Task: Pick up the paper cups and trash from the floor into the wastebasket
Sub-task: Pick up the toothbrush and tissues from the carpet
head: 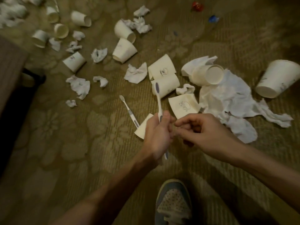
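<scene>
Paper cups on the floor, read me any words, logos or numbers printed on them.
Upper flattened cup: dark logo, too blurred to read.
Lower flattened cup: faint print, too blurred to read.
Left cup: dark mark, unreadable.
Nothing else shows text.

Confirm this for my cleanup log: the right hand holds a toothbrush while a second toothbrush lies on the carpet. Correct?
No. The left hand grips that toothbrush, not the right hand, as the head view shows. A second toothbrush does lie on the carpet.
</scene>
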`<state>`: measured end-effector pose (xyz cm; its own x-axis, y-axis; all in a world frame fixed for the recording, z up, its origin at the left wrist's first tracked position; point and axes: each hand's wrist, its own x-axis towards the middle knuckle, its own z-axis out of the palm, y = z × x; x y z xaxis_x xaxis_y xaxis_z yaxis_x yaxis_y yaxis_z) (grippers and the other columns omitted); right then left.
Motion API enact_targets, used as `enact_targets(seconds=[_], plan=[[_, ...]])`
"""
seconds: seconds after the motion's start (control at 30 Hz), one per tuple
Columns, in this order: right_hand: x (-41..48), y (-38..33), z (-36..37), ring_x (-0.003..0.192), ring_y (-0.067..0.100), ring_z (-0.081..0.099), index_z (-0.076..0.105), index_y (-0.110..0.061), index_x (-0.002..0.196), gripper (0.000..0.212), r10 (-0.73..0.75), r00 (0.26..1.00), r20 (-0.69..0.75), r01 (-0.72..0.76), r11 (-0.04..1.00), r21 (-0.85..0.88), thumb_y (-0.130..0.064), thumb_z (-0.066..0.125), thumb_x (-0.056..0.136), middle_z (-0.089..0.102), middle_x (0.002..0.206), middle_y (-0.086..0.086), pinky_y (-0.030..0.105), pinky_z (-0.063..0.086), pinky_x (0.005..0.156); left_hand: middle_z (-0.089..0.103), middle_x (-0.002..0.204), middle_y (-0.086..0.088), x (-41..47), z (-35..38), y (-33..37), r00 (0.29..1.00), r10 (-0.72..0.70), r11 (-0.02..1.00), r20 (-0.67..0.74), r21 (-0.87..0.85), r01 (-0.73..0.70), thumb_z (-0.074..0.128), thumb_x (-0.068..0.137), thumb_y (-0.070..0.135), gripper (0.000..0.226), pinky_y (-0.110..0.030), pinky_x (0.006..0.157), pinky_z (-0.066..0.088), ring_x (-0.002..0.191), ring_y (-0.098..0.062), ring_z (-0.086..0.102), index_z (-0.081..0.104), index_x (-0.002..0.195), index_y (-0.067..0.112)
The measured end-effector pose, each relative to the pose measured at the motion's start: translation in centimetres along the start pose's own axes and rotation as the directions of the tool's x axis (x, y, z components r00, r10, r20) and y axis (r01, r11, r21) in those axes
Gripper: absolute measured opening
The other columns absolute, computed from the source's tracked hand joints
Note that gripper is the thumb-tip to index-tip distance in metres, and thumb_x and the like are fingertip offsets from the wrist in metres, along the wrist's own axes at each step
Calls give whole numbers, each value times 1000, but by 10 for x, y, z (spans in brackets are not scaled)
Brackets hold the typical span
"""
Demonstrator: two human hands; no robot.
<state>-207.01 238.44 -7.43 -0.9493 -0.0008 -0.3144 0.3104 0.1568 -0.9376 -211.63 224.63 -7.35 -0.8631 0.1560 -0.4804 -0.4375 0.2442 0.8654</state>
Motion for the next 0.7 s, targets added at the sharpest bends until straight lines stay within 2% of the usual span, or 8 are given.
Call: enact_targets(seconds=[0.1, 0.2, 0.3, 0.37, 0.47, 0.57, 0.7], plan=[[13, 5, 4, 70, 15, 68, 70, -31, 92, 8, 54, 998, -13, -55, 998, -19, -25, 72, 86, 69, 75, -6, 43, 61, 71, 53, 64, 4, 29, -38, -2, 969, -67, 985, -237, 137, 101, 51, 101, 34, 26, -27, 47, 39, 57, -11, 49, 62, 84, 17], [20, 13, 5, 70, 12, 68, 69, -31, 91, 7, 89, 996, -8, -89, 996, -30, -25, 71, 87, 69, 74, -10, 43, 61, 73, 57, 68, 2, 64, -78, -4, 930, -1, 965, -367, 243, 97, 60, 95, 33, 19, -26, 50, 42, 62, -13, 53, 62, 85, 17], [23, 21, 8, 72, 11, 68, 69, -30, 90, 6, 119, 993, -24, -121, 990, -69, -25, 71, 88, 69, 75, -12, 42, 60, 74, 65, 92, -6, 99, -102, -15, 897, 38, 906, -439, 394, 154, 64, 91, 37, 26, -34, 69, 51, 87, -24, 63, 59, 97, 11], [23, 26, 8, 71, 8, 68, 68, -31, 89, 6, 127, 991, -36, -130, 986, -100, -25, 70, 87, 68, 77, -15, 40, 61, 73, 63, 113, -12, 117, -106, -24, 892, -8, 839, -453, 481, 252, 64, 90, 46, 47, -41, 86, 51, 105, -32, 61, 55, 114, 7], [21, 34, 5, 71, 5, 67, 68, -33, 89, 6, 143, 988, -51, -149, 981, -124, -28, 70, 87, 69, 77, -10, 36, 61, 71, 57, 127, -16, 134, -109, -35, 892, -89, 719, -443, 591, 365, 60, 89, 59, 68, -40, 90, 47, 116, -35, 56, 48, 128, 4], [18, 40, -2, 72, 5, 66, 67, -35, 90, 5, 161, 984, -76, -171, 973, -156, -30, 69, 88, 68, 80, -9, 33, 60, 70, 62, 120, -20, 141, -108, -42, 917, -51, 684, -396, 655, 321, 55, 94, 54, 58, -39, 87, 50, 108, -36, 60, 54, 119, 2], [17, 43, -11, 76, 2, 64, 64, -39, 86, 12, 134, 984, -122, -159, 961, -227, -29, 69, 89, 66, 81, -14, 25, 53, 67, 64, 113, -25, 133, -104, -43, 940, 109, 601, -323, 774, 196, 43, 103, 35, 42, -40, 85, 45, 104, -40, 60, 59, 111, -3]])
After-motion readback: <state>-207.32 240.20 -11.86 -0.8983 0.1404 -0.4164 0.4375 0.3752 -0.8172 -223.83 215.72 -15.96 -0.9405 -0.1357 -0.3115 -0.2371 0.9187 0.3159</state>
